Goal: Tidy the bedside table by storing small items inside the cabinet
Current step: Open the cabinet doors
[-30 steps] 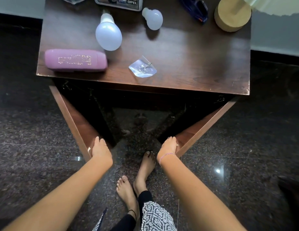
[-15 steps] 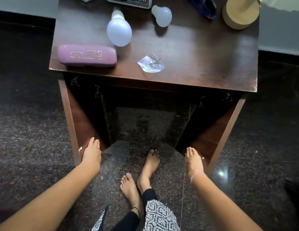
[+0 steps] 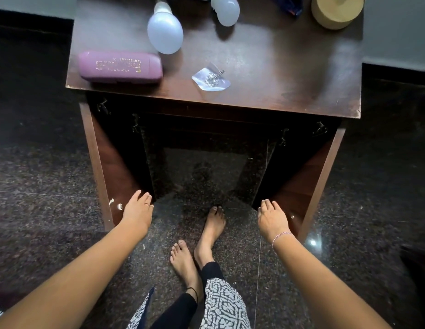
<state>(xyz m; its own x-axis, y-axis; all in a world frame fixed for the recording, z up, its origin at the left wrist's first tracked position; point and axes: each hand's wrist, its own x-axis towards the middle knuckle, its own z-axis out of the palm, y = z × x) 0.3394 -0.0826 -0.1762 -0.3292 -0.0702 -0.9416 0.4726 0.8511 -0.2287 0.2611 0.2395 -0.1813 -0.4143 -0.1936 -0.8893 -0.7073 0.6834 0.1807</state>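
Observation:
The dark wooden bedside table (image 3: 289,74) carries a purple case (image 3: 120,67), a large white bulb (image 3: 165,34), a small white bulb (image 3: 227,9) and a clear adhesive hook (image 3: 211,79). Below the top, both cabinet doors stand swung wide open, left door (image 3: 114,167) and right door (image 3: 308,176). My left hand (image 3: 138,211) rests with straight fingers against the left door's lower edge. My right hand (image 3: 272,218) lies with straight fingers at the right door's lower edge. Neither hand holds anything. The cabinet interior is dark.
A round wooden lamp base (image 3: 336,10) stands at the table's back right, a dark blue object (image 3: 291,4) beside it. My bare feet (image 3: 202,236) stand on the dark polished granite floor in front of the cabinet opening.
Both doors have swung further outward, pushed apart by my hands, which moved away from each other. The view has come closer to the table.

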